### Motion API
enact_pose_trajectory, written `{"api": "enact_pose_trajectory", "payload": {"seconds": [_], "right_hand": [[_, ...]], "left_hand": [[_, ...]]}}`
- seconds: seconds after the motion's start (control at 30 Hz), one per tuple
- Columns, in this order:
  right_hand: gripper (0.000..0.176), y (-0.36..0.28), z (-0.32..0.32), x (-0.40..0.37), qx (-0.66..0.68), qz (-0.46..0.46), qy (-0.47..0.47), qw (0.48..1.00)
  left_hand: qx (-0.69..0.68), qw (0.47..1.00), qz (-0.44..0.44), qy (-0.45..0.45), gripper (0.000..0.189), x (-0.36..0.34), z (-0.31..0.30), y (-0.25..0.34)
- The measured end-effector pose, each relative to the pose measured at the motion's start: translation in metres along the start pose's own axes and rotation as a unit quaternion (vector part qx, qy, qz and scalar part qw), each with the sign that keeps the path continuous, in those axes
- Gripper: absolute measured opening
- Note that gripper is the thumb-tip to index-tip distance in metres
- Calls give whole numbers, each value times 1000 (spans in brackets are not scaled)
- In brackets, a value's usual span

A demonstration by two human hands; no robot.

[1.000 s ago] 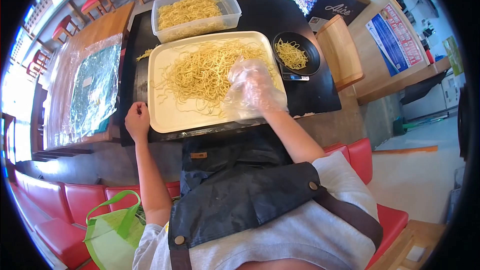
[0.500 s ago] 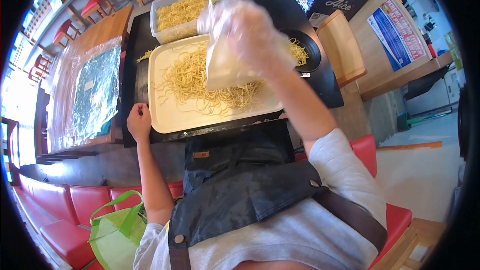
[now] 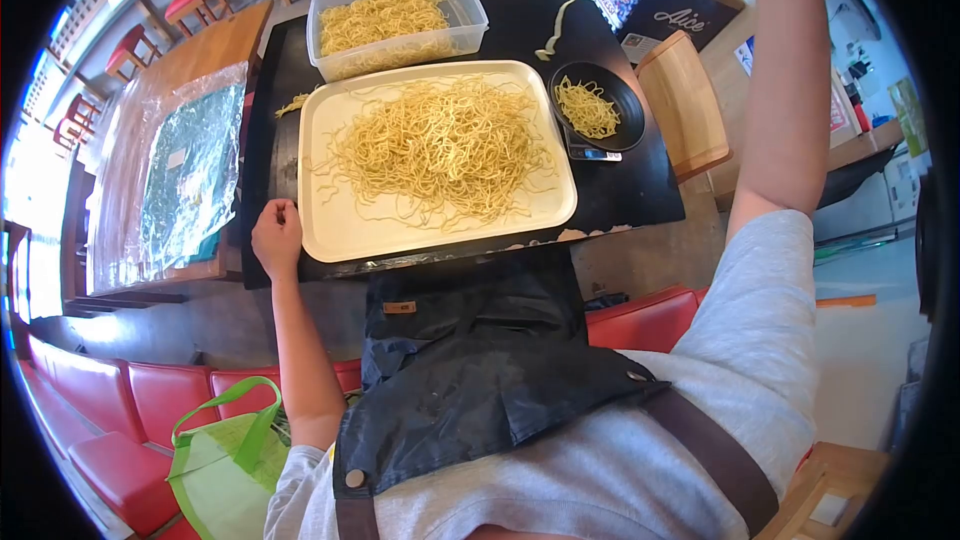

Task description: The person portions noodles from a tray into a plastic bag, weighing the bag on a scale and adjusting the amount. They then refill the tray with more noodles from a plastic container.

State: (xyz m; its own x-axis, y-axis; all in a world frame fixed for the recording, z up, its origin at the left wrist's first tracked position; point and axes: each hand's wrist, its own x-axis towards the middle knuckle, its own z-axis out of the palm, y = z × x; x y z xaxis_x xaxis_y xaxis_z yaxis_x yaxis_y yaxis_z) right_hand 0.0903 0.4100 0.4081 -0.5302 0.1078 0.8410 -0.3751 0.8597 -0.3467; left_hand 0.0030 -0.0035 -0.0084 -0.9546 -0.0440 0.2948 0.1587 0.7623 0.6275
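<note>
Curled into a fist, my left hand (image 3: 276,232) rests beside the left edge of the cream tray (image 3: 345,248), with nothing visible in it. My right arm reaches up past the top right edge, and its hand is out of the picture. A wide heap of yellow noodles (image 3: 450,145) lies on the tray. Behind it, a clear plastic box (image 3: 466,38) holds more noodles. Right of the tray, a black round dish (image 3: 630,120) with a small portion of noodles sits on a scale (image 3: 597,154).
A pale strip (image 3: 552,35) lies on the black table (image 3: 640,202) behind the dish. Plastic-wrapped green material (image 3: 190,180) covers the wooden table at left. A wooden chair (image 3: 685,105) stands at right, a green bag (image 3: 225,465) at lower left, and red seats run along the front.
My right hand, gloved in clear plastic, has swung from above the tray up and right, out of view, with the white, blurred thing it carried. The noodle heap is uncovered. My left hand has barely moved.
</note>
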Motion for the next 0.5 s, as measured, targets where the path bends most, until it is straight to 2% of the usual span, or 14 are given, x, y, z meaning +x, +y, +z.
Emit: {"api": "enact_pose_trajectory", "payload": {"seconds": [0.03, 0.07, 0.13, 0.17, 0.23, 0.27, 0.3, 0.37, 0.4, 0.47, 0.5], "right_hand": [[10, 12, -8, 2, 83, -48, 8, 995], [10, 35, -18, 6, 83, -49, 7, 995], [13, 84, -26, 3, -30, 3, 82, 996], [13, 95, -21, -12, -29, 2, 81, 996], [7, 116, -4, -50, 14, 78, 48, 996], [10, 107, 5, -75, -163, 108, -40, 980], [17, 93, 12, -105, -334, 133, -126, 925], [22, 101, 20, -147, -292, 86, -310, 901], [23, 94, 35, -154, -348, 185, -462, 795], [22, 83, 40, -172, -401, 152, -451, 783], [20, 94, 50, -188, -319, 186, -367, 854]], "left_hand": [[-1, 1000, -2, 0, 16, 0, 1, -1], [-1, 1000, 1, 0, 16, 1, 2, -3], [-2, 1000, 2, 0, 16, 1, 2, -4], [0, 1000, 1, -5, 15, 2, 1, -3], [2, 1000, -1, -8, 15, 2, 1, -3], [-2, 1000, 2, -7, 15, 1, 1, -3], [-5, 1000, 4, -6, 15, 1, 1, -3], [-6, 1000, 3, 0, 15, 1, 2, -5], [-7, 1000, 5, 2, 16, 1, 2, -5], [-4, 1000, 2, 0, 16, 1, 1, -5], [0, 1000, 3, -3, 16, 2, 1, -4]]}}
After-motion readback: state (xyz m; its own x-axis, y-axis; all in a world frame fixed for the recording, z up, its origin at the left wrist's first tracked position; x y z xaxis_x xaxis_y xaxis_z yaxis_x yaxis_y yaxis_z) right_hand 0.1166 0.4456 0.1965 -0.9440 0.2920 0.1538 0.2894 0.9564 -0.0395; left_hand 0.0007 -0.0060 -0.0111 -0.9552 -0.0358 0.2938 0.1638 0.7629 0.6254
